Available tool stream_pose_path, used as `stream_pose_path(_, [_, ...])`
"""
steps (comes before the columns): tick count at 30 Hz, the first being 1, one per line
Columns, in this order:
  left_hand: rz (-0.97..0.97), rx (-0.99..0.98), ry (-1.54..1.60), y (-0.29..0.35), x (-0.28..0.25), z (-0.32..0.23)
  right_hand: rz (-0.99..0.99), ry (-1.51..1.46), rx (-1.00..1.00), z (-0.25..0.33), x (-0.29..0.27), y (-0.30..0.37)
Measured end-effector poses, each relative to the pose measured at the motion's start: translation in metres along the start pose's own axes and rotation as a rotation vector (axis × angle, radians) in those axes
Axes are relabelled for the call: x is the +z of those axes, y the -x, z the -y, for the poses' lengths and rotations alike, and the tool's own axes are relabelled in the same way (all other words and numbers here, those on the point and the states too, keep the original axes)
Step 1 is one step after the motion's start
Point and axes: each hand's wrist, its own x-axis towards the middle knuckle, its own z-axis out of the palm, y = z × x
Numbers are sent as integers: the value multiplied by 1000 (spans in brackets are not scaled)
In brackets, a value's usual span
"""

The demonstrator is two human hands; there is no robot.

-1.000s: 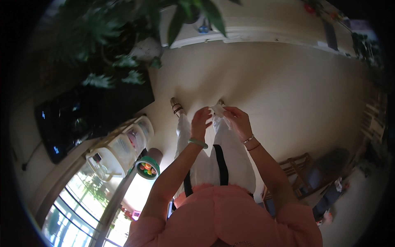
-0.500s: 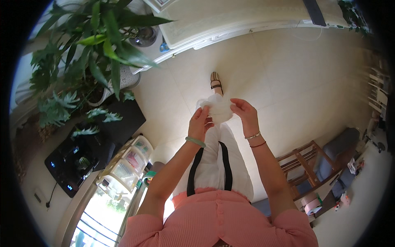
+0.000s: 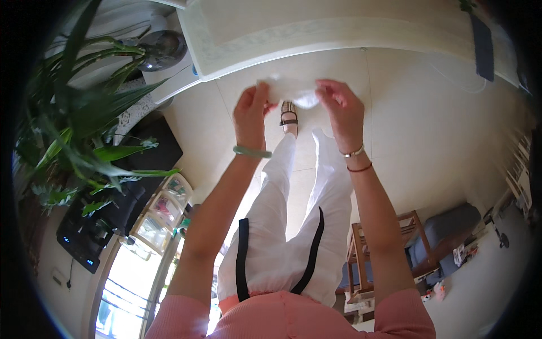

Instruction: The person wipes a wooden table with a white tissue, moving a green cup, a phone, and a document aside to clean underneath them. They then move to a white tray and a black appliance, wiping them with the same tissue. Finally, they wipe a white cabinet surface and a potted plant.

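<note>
A thin, soft white sheet (image 3: 292,91), like a tissue or wipe, is stretched between my hands above the floor. My left hand (image 3: 251,110) pinches its left end between thumb and fingers, and a green bangle circles that wrist. At the other end my right hand (image 3: 341,107) grips the sheet with thumb and forefinger. Its wrist carries a light bracelet and a red cord. Beyond the sheet shows one striped shoe (image 3: 288,116) on my foot. The sheet's exact kind cannot be made out.
A long white cabinet (image 3: 316,42) runs across the far side. Leafy plants (image 3: 84,135) and a dark round vase (image 3: 162,50) stand at the left, above a black appliance (image 3: 84,237) and clear drawers (image 3: 164,212). A wooden chair frame (image 3: 361,248) and grey cushions (image 3: 451,226) are at right.
Both hands have moved forward, toward the cabinet, and a little apart. The sheet, bunched before, is now drawn out wider between them. My view has shifted closer to the cabinet and plants.
</note>
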Motion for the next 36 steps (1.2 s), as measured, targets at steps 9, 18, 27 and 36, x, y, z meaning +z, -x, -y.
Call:
stream_pose_path(9, [-26,671,-636,-115,87,11,-44,882,-727,-28,-23,-155])
stream_pose_path(18, [377,782,-1534,-134,165,56,491,795,-638,-38,-92,-186])
stream_pose_path(27, [367,995,-1475,-209,342,31,168,1035,-761,-6,-170,-319])
stream_pose_path(36, [-54,763,-1386,-149,256,74,641,997,-828,-29,-108,-271])
